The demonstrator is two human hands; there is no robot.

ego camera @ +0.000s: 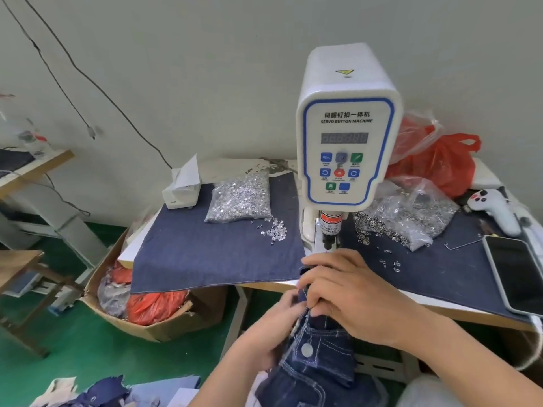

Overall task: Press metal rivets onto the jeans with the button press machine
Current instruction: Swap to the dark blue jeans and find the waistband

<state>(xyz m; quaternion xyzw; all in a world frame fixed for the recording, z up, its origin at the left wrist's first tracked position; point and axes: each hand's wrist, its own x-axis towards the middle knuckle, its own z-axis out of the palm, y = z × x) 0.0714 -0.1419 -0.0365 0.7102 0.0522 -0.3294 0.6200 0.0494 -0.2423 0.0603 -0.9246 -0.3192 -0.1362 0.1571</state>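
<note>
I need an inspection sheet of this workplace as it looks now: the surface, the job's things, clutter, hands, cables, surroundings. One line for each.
Surface: table covered with denim cloth.
Job's things: jeans held in front of the press, one metal button already on them; bag of rivets left of the press, bag of rings right, some of both loose on the cloth.
Clutter: phone at the table's right edge, red bag, white box.
Hands: left hand and right hand both grip the jeans below the press head.
Cables: two black cables hang on the wall.
Surroundings: carton of bags on the green floor, denim scraps nearby.
</note>
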